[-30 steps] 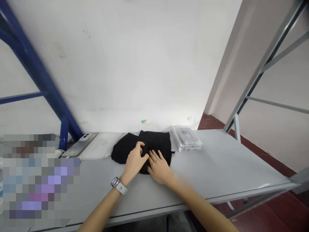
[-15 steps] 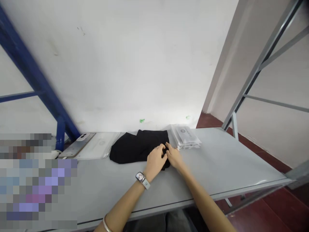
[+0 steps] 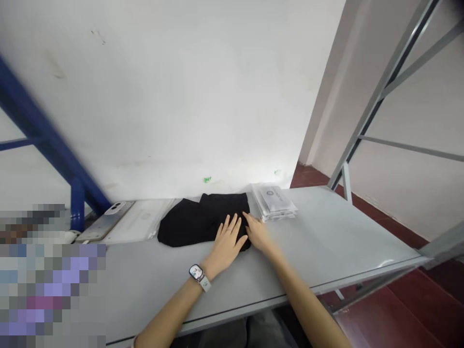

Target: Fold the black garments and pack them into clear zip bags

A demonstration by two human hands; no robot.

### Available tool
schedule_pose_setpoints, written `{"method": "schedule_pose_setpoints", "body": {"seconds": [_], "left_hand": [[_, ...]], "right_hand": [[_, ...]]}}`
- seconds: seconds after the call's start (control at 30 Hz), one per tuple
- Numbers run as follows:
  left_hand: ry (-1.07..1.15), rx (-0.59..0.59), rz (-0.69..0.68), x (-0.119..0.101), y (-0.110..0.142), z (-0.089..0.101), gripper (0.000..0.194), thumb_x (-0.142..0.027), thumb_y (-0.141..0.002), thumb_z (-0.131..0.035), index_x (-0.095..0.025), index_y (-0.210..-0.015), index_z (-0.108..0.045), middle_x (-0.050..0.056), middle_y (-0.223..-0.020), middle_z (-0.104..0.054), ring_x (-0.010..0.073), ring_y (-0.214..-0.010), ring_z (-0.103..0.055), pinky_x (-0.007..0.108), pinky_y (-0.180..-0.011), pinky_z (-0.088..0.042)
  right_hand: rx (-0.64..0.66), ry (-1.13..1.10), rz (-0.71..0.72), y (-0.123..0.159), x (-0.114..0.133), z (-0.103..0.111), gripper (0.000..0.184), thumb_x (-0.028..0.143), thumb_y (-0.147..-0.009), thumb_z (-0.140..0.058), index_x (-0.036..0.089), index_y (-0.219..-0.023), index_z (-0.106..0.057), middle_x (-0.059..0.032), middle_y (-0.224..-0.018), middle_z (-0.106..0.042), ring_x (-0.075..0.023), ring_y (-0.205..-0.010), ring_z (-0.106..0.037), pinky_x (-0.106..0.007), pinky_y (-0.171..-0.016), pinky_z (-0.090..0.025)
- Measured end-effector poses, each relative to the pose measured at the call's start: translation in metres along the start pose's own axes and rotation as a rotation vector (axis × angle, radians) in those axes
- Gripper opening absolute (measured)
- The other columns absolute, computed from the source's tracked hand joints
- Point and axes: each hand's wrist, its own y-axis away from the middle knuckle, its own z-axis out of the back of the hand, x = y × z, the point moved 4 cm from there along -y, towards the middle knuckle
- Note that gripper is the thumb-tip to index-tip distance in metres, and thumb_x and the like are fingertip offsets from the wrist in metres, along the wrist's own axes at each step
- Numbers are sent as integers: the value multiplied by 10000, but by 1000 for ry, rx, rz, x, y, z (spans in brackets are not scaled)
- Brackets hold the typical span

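A black folded garment [image 3: 195, 220] lies flat on the grey table, its exact kind not clear. My left hand [image 3: 226, 241] rests on its near right part with fingers spread; a watch is on that wrist. At the garment's right edge is my right hand [image 3: 256, 231], its fingertips touching the cloth. Some of those fingers are hidden, so whether they pinch the fabric I cannot make out. Just right of the cloth sits a stack of clear printed plastic bags [image 3: 273, 200].
On the table's left side lie a flat clear plastic bag [image 3: 143, 220] and a phone [image 3: 107, 221]. A white wall [image 3: 188, 96] stands behind the grey table [image 3: 326, 246]. Blue [image 3: 54, 135] and grey [image 3: 380, 101] metal frames rise at either side. The lower left is pixelated.
My left hand's fingers have gone from curled at the garment's edge to spread flat on the cloth, slightly left. My right hand stays at the right edge. The view has shifted a little.
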Motion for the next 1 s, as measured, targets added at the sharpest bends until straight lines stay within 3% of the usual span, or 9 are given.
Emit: {"method": "schedule_pose_setpoints", "body": {"seconds": [0.13, 0.3, 0.4, 0.57, 0.77, 0.87, 1.0], "left_hand": [[-88, -34, 86, 1, -5, -7, 582, -439, -977, -278, -155, -1485, -277, 121, -1564, -239, 312, -1454, -128, 557, -1135, -223], [-199, -79, 82, -4, -5, -13, 571, -445, -975, -272, -173, -1475, -314, 101, -1571, -223, 372, -1450, -81, 665, -1105, -162], [-251, -110, 80, -5, -5, -15, 570, -447, -968, -299, -164, -1460, -352, 106, -1580, -197, 402, -1444, -64, 664, -1104, -162], [-272, -53, 76, -5, -6, -17, 564, -449, -964, -309, -167, -1447, -380, 126, -1548, -287, 407, -1421, -185, 642, -1096, -211], [-185, 14, 80, -5, -9, -17, 542, -427, -964, -320, -199, -1453, -365, 120, -1551, -282, 380, -1437, -150, 635, -1106, -174], [-14, 14, 122, 3, -12, -4, 523, -397, -981, -259, -227, -1473, -312, 100, -1571, -226, 348, -1452, -106, 645, -1097, -177], [135, -252, 273, 46, -7, 47, 539, -408, -987, -222, -219, -1491, -251, 96, -1588, -154, 292, -1466, -42, 628, -1119, -113]], "right_hand": [[48, 87, 59, 4, 4, 3, 529, 60, -876, -301, 122, -1378, -458, -135, -1468, -410, -262, -1372, -350, -504, -1091, -323], [89, 138, 80, 6, 7, 5, 571, 30, -845, -333, 107, -1404, -422, -134, -1494, -366, -266, -1383, -327, -501, -1098, -310], [100, 147, 69, 6, 7, 4, 594, 5, -824, -342, 105, -1405, -421, -124, -1499, -360, -262, -1390, -314, -482, -1104, -306], [92, 139, 73, 6, 8, 5, 591, -5, -823, -367, 133, -1392, -448, -120, -1490, -378, -243, -1391, -317, -447, -1098, -317], [89, 133, 58, 9, 9, 6, 578, 13, -835, -352, 107, -1399, -435, -134, -1487, -379, -249, -1394, -310, -465, -1102, -306], [25, 81, -1, 8, 9, 15, 536, 68, -889, -318, 149, -1406, -433, -109, -1471, -413, -228, -1380, -340, -446, -1104, -313], [-195, -33, 20, 3, 24, 44, 493, 182, -963, -289, 168, -1449, -368, -87, -1496, -377, -194, -1407, -287, -387, -1122, -310]]}}
